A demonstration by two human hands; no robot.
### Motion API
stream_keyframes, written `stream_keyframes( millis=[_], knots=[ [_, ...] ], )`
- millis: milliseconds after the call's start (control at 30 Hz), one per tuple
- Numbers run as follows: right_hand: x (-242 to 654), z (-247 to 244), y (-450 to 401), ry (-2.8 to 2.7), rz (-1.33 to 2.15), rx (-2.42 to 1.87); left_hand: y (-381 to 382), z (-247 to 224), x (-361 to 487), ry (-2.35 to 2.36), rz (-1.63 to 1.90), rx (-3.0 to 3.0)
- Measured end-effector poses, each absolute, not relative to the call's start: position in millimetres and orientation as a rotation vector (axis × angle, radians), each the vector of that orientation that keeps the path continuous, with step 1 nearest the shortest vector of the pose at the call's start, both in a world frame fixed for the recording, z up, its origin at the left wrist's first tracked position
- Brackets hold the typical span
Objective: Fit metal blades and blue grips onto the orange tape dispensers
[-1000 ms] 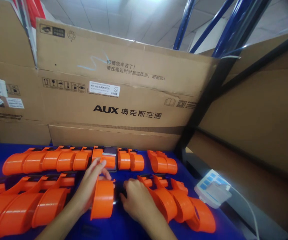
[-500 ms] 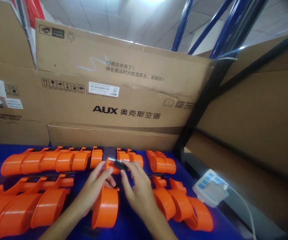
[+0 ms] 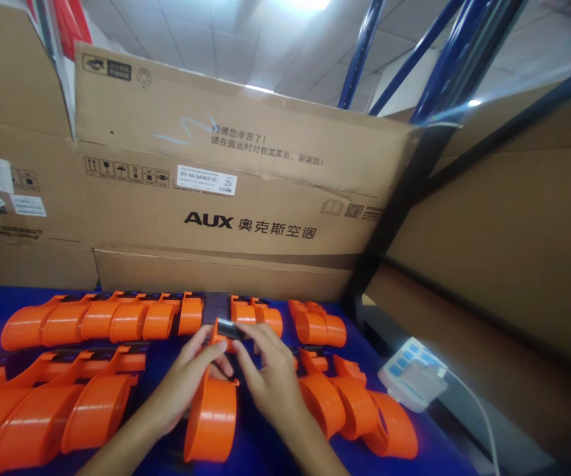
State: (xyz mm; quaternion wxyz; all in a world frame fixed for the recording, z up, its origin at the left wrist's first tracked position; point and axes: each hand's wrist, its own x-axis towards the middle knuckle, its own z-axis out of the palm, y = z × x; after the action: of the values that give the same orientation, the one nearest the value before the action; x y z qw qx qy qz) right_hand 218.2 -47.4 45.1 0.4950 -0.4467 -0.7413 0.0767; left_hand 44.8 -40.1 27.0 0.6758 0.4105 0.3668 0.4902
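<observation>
My left hand [image 3: 199, 362] grips an orange plastic part [image 3: 211, 420] by its narrow upper end, fingers wrapped round it. The part's wide, rounded ring-like section hangs below the hand. My right hand [image 3: 268, 365] pinches a small black strip [image 3: 229, 330] against the top of that narrow end. Whether the strip is fully seated there I cannot tell, as my fingers cover its right end. Similar orange parts with black pieces [image 3: 102, 320] stand in a row behind my hands, and more orange parts [image 3: 100, 406] lie to the left.
Several orange parts [image 3: 357, 403] lie right of my hands on the blue surface [image 3: 266, 456]. A dark flat rectangular piece [image 3: 215, 309] sits within the back row. Cardboard [image 3: 246, 258] walls off the back. At right are a white power strip [image 3: 412, 373] with a cable and a dark rack post [image 3: 389, 218].
The black strip, tilted and sticking out to the right before, now lies more level against the orange part's top. Both hands and the part have shifted down slightly.
</observation>
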Motion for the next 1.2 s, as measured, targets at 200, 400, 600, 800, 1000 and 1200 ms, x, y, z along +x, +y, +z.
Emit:
stream_keyframes(
  millis=[200,400,600,800,1000,1200],
  knots=[
    [225,45,-47,-1.695,0.243,-1.335,-44,40,39,0.796,1.160,0.693],
    [224,42,-51,-2.077,0.298,-1.671,-42,41,36,0.815,1.164,0.658],
    [222,45,-48,-2.106,0.390,-1.513,-42,41,36,0.821,1.164,0.642],
    [222,38,-44,-2.085,0.199,-1.731,-42,44,38,0.822,1.228,0.646],
    [212,25,-45,-2.247,0.131,-1.909,-41,38,38,0.781,1.209,0.719],
    [213,25,-46,-2.208,0.219,-1.839,-38,36,37,0.785,1.227,0.733]
  ],
)
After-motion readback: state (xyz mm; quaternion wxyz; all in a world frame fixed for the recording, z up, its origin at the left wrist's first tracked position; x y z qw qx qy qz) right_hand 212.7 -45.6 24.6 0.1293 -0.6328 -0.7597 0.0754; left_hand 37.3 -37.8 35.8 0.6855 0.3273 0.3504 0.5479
